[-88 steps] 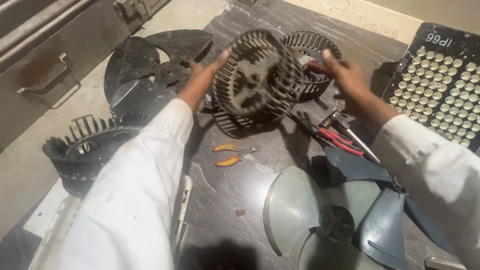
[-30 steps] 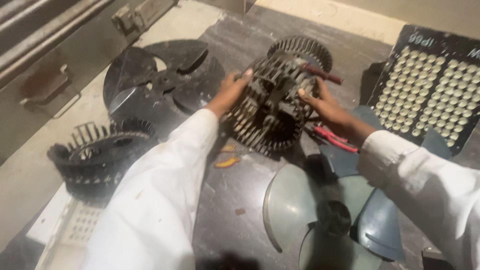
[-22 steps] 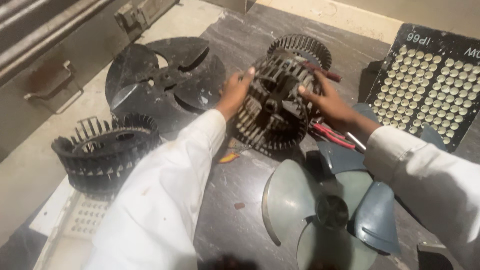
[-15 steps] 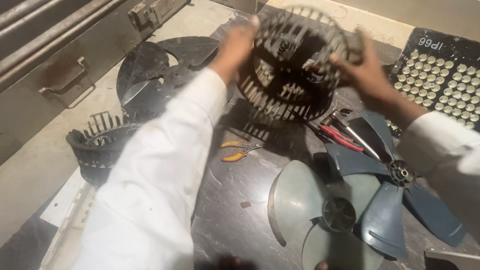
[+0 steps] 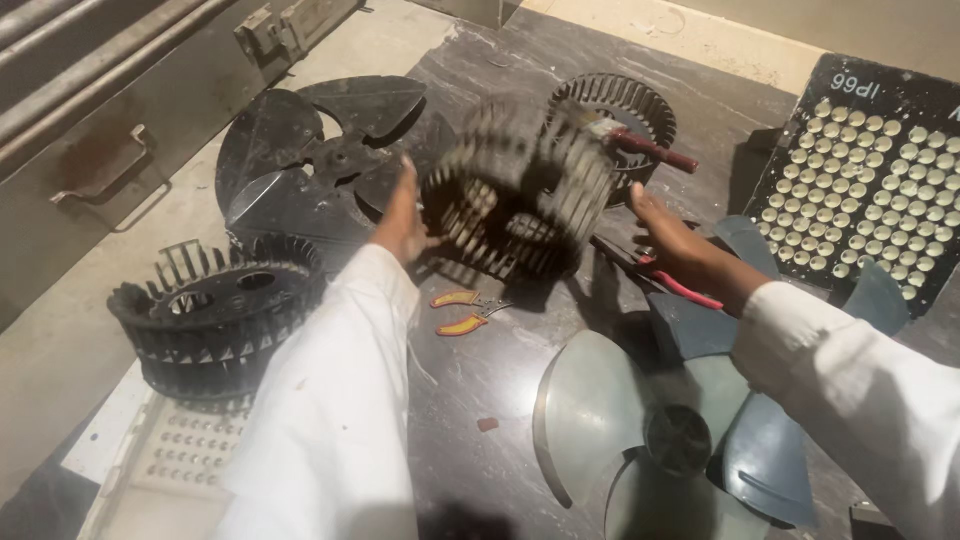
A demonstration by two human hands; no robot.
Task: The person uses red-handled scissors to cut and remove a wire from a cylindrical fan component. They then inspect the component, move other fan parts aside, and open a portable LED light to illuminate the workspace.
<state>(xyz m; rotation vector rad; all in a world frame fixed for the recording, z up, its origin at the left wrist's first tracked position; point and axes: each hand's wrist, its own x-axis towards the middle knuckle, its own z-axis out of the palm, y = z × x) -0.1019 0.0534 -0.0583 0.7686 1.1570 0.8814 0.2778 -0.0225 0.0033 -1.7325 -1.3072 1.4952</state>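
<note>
Centrally, dark ribbed plastic blower wheel (image 5: 520, 195), cylindrical, blurred, between spread hands: left (image 5: 400, 215), right (image 5: 665, 235).

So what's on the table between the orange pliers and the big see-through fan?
In the head view, only bare dark table lies between the orange pliers and the translucent fan, apart from one small brown scrap.

Black fan blade (image 5: 300, 150), orange pliers (image 5: 462, 312), LED panel (image 5: 868, 180), grey propeller fan (image 5: 640, 440)
</note>
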